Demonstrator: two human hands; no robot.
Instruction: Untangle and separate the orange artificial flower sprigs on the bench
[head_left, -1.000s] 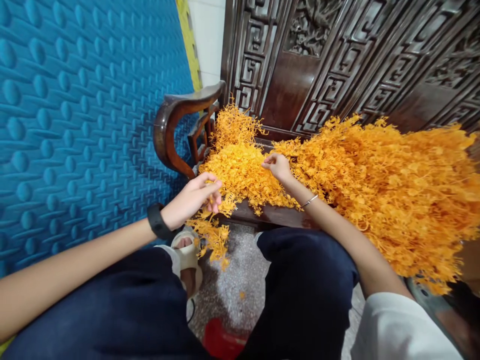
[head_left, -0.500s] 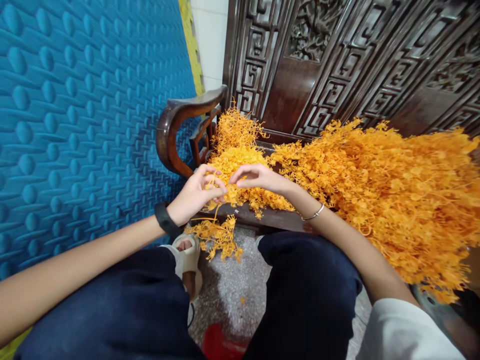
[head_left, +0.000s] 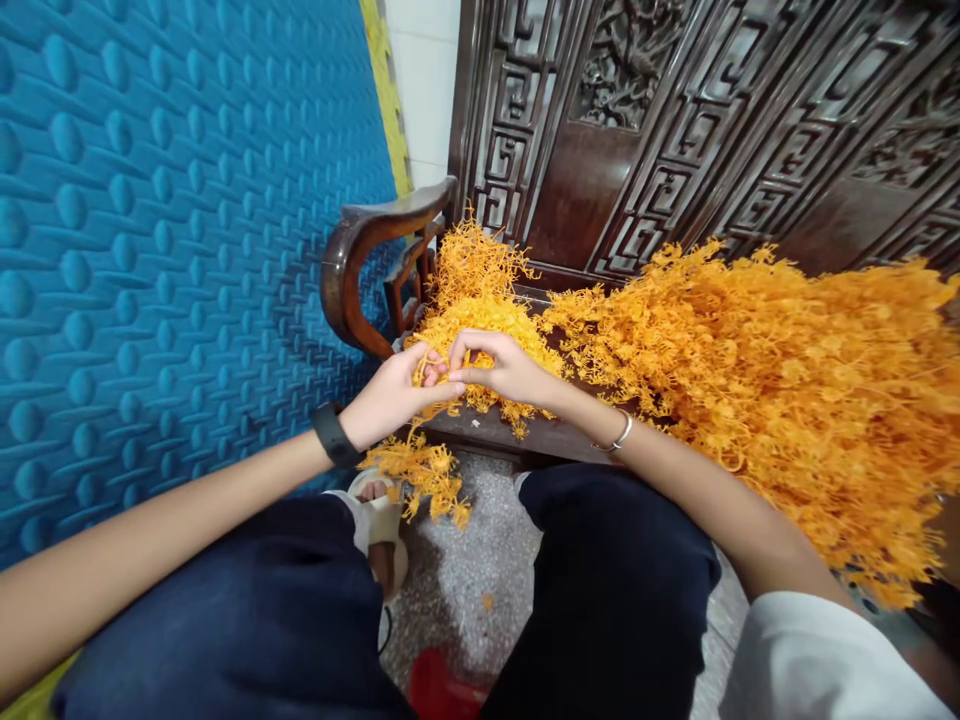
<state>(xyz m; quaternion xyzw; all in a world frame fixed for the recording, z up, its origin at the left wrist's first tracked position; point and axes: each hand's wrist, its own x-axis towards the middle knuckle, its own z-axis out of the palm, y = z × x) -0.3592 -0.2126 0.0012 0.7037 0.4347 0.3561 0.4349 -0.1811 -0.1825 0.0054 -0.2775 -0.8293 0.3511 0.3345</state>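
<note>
My left hand [head_left: 390, 398], with a dark band at the wrist, is closed around the thin stems of an orange plastic flower sprig [head_left: 426, 474]. The sprig's blossoms dangle below the hand, in front of the bench edge. Meeting it fingertip to fingertip, my right hand [head_left: 504, 372] is closed in a pinch; what lies between its thumb and finger is too small to make out. Just behind both hands, a heap of loose yellow-orange plastic flower pieces [head_left: 484, 312] rests on the dark wooden bench [head_left: 495, 436].
A large mass of orange plastic flower sprigs [head_left: 787, 390] spreads over the bench at right. The bench has a curved armrest [head_left: 346, 262] and a carved back [head_left: 589, 185]. Blue foam matting [head_left: 150, 260] lies at left. Something red [head_left: 442, 685] sits on the speckled floor between my legs.
My right hand has moved slightly left and closed into a pinch against my left fingertips. The hanging sprig has shifted a little left. My left fingers have drawn closer together.
</note>
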